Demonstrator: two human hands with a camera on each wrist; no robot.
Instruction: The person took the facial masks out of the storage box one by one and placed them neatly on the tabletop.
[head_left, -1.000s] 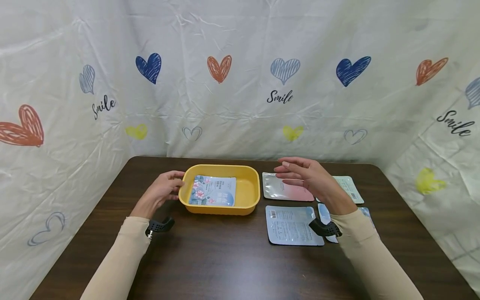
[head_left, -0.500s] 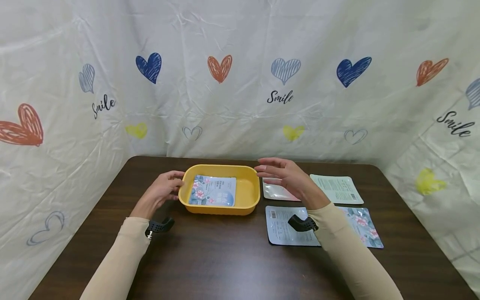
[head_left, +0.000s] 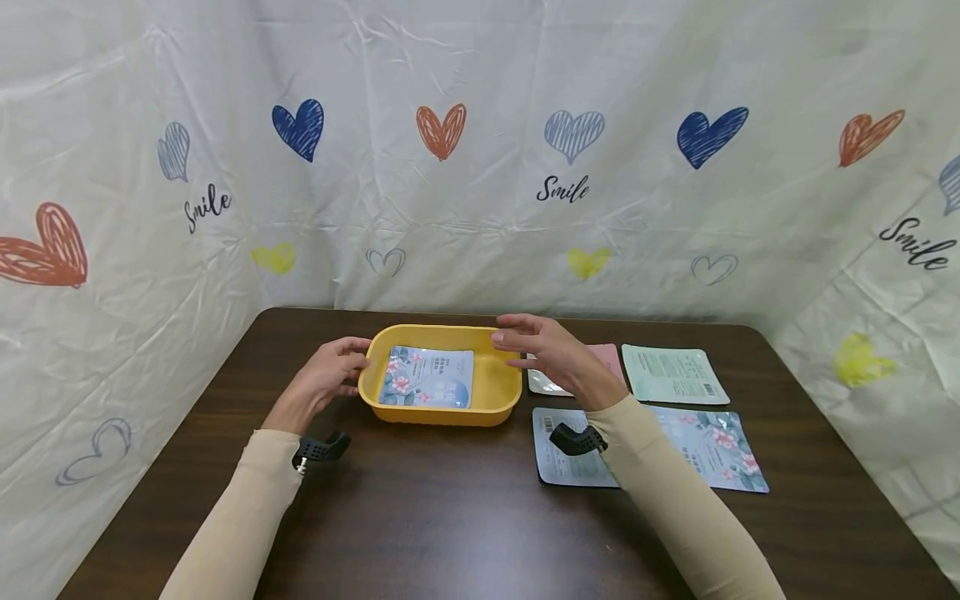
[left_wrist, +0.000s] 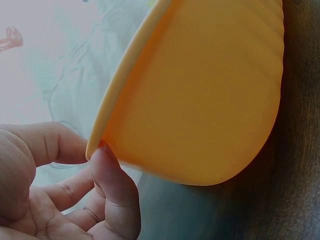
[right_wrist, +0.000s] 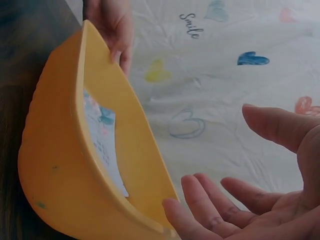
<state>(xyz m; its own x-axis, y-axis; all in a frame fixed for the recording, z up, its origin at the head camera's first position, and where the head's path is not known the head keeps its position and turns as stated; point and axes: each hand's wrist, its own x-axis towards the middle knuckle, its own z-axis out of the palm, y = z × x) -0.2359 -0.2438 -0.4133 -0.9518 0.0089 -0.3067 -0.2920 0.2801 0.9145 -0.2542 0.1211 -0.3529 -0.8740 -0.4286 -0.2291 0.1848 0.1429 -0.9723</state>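
Note:
A yellow plastic tray (head_left: 497,385) stands on the table, with a light blue floral sachet (head_left: 427,377) lying flat inside towards its left. My left hand (head_left: 327,375) pinches the rim at the tray's left end; in the left wrist view its thumb (left_wrist: 116,192) and forefinger meet at the edge. At the tray's right end hovers my right hand (head_left: 551,354), fingers spread and holding nothing. In the right wrist view, its fingertips (right_wrist: 172,207) are close to the tray's rim; whether they touch it I cannot tell.
Right of the tray lie a silver-and-pink sachet (head_left: 606,357), partly behind my right hand, and a pale green one (head_left: 675,375). Nearer are a blue sachet with printed text (head_left: 558,472) and a floral one (head_left: 723,454), both partly under my right forearm. A heart-patterned sheet (head_left: 480,250) hangs behind the table.
My right hand has moved left, from above the sachets to the tray's right end, uncovering the pale green and floral sachets. My left hand and the tray have stayed put.

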